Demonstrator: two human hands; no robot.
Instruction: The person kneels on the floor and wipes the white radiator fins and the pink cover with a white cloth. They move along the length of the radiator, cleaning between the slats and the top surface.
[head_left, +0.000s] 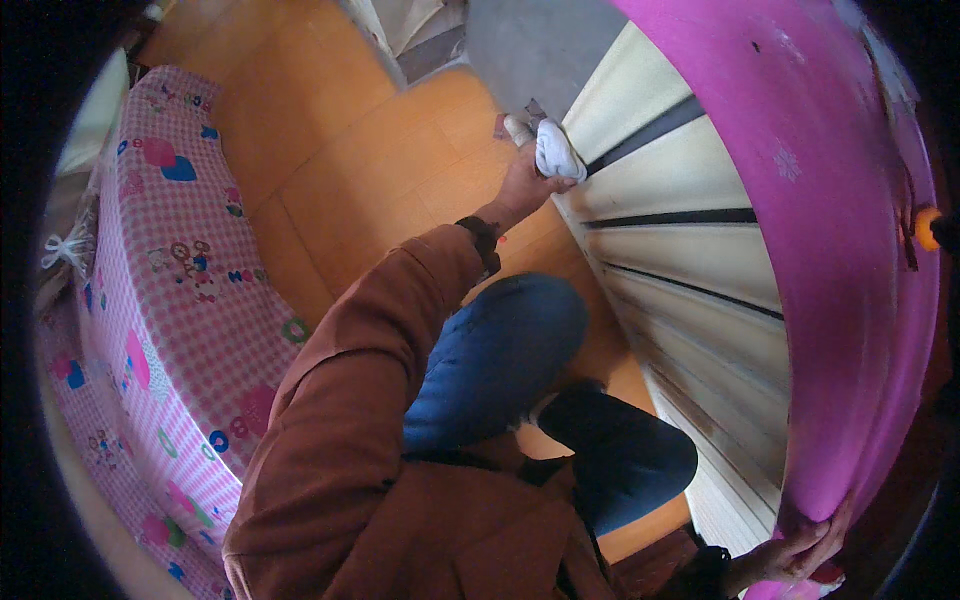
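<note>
My left hand (525, 184) reaches out low above the floor and grips a folded white cloth (559, 152). The cloth is against the near lower edge of a cream ribbed panel (667, 180) with dark gaps between its sections. A small beige piece (517, 130) shows beside the cloth; whether it is a wrapped fingertip or a separate thing is unclear. At the lower right, my right hand (799, 551) rests on the pink cover (832, 300) over the panel's top. Its fingers lie close together, and their undersides are hidden.
A bed or bench with a pink checked, printed cloth (195, 247) stands at the left. Orange-brown tile-like flooring (360, 172) runs between it and the panel. Beyond lies a grey surface (540, 52). My bent knees (510, 337) are close to the panel. An orange round object (927, 229) is at the far right.
</note>
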